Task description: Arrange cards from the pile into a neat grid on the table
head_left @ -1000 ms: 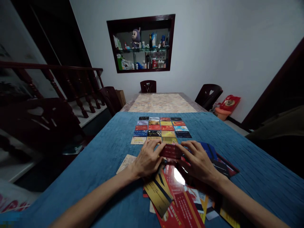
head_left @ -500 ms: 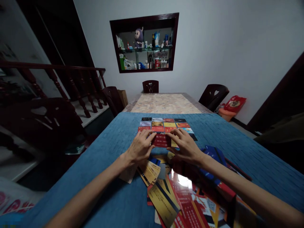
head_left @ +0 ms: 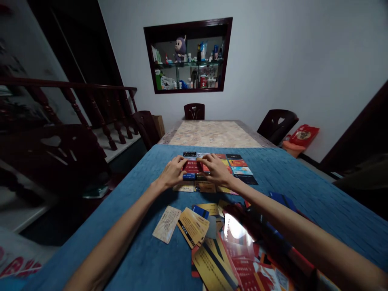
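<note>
Both hands, left hand (head_left: 171, 173) and right hand (head_left: 216, 169), have carried the pinched red card (head_left: 191, 166) farther, seemingly over the card grid (head_left: 239, 169).

Ribbed matt blue cloth table cover (head_left: 303, 173); glossy plastic loose cards (head_left: 236, 242), one glaring; glossy red plastic card (head_left: 191, 166); dark polished wooden chairs (head_left: 277, 123).

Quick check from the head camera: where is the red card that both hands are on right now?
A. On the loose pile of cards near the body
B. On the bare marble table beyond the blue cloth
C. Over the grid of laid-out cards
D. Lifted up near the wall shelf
C: the left hand and right hand pinch the red card over the card grid, well beyond the loose pile.
</note>
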Demonstrator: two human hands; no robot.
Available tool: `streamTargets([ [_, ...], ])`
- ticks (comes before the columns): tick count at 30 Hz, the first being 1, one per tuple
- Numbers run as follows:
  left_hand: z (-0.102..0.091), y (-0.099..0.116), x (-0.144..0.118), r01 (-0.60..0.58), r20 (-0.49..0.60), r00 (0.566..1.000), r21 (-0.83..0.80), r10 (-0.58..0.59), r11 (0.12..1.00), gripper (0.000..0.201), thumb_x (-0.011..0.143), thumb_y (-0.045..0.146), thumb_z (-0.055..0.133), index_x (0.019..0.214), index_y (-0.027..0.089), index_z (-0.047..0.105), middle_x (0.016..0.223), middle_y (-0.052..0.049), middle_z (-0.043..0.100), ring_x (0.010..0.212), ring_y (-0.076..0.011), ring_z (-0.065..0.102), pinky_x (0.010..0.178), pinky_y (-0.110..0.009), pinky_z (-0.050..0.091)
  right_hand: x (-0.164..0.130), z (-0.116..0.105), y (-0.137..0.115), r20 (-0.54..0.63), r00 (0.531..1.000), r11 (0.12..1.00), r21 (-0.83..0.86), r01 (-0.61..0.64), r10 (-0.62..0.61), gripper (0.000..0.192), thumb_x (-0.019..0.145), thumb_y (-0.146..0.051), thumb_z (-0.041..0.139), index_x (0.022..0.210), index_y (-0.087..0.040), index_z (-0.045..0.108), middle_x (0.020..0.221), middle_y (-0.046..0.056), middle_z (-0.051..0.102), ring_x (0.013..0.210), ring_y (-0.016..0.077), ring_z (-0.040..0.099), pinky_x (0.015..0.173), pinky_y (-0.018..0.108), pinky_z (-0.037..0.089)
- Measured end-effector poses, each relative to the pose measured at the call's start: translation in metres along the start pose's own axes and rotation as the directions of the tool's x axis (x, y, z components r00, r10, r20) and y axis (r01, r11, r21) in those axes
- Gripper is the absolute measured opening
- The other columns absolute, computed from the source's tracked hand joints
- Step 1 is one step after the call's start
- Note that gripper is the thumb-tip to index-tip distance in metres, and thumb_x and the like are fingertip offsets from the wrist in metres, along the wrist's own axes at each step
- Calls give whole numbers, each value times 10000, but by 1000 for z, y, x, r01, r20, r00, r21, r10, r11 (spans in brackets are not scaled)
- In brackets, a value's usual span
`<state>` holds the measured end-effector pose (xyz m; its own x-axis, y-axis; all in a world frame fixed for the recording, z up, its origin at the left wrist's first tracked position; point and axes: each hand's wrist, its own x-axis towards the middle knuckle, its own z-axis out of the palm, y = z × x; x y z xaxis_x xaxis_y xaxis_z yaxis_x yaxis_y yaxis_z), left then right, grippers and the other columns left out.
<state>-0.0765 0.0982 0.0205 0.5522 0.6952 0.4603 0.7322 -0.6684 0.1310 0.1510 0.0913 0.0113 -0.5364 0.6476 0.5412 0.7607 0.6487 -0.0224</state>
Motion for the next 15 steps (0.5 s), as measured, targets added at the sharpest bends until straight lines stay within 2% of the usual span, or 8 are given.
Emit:
streamTargets([
  [8, 22, -40, 16, 114, 81, 991, -75, -108, 991, 333, 789, 128, 574, 1117, 144, 634, 1097, -102, 564, 983, -234, 579, 918, -368, 484, 35, 24, 6, 185, 973, 990, -65, -124, 134, 336, 872, -336, 610, 1175, -201, 665, 1174, 113, 598, 1034, 254, 465, 884, 341, 381],
  [15, 39, -58, 24, 193, 192, 965, -76, -176, 978, 379, 792, 149, 577, 1167, 162, 629, 1043, -82, 589, 946, -217, 592, 905, -333, 474, 50, 41, 13, 324, 919, 974, -71, -214, 226, 351, 871, -371, 607, 1192, -246, 673, 1225, 85, 614, 1091, 264, 466, 889, 335, 361],
])
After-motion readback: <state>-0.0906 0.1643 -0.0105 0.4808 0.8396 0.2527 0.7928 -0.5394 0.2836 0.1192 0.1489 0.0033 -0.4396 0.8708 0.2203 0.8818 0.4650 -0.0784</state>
